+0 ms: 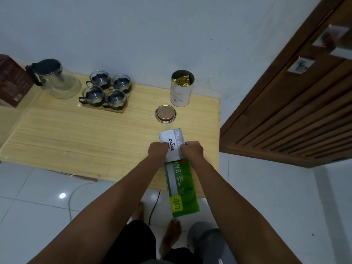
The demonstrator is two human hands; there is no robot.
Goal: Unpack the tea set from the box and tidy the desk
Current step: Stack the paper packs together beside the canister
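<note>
A white and green stamp-pad box (178, 180) lies near the front right of the wooden table (76, 134), its green end hanging over the edge. My left hand (157, 150) and my right hand (192, 150) both grip its white end from either side. At the back left stands a glass teapot (57, 80) with a black lid. Beside it, several glass cups (106, 90) in dark holders sit on wooden coasters. A dark brown box (13, 80) is at the far left.
An open white tin (181, 88) with a gold foil bag inside stands at the back right; its copper lid (165, 113) lies in front of it. A wooden door (295, 103) is to the right. A cable runs on the tiled floor below.
</note>
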